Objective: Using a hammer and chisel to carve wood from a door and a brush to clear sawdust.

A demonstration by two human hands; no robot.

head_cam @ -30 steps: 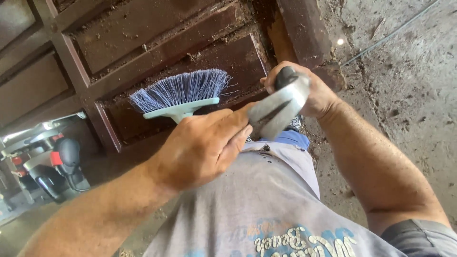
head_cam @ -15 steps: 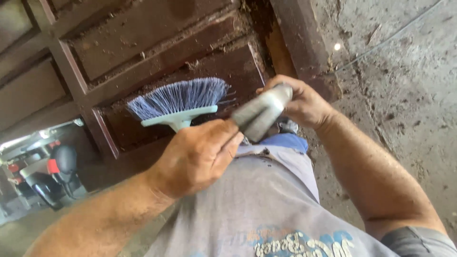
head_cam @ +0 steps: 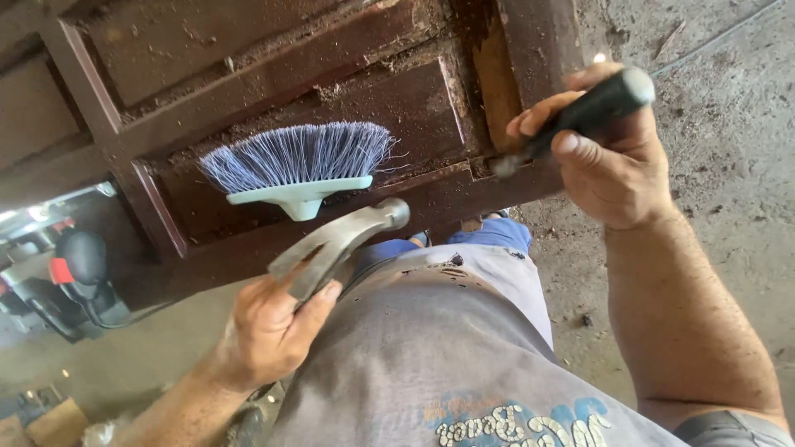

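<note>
Gripping hammer head in left hand, fingers clamped | right hand clenched on black-handled chisel, tip at far door panel | risk: tip slipping, gouging wood

The hammer passed to the left hand; the right hand now grips a chisel.

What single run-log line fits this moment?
left hand: holds hammer | right hand: holds chisel, tip at door | brush: on door
</note>
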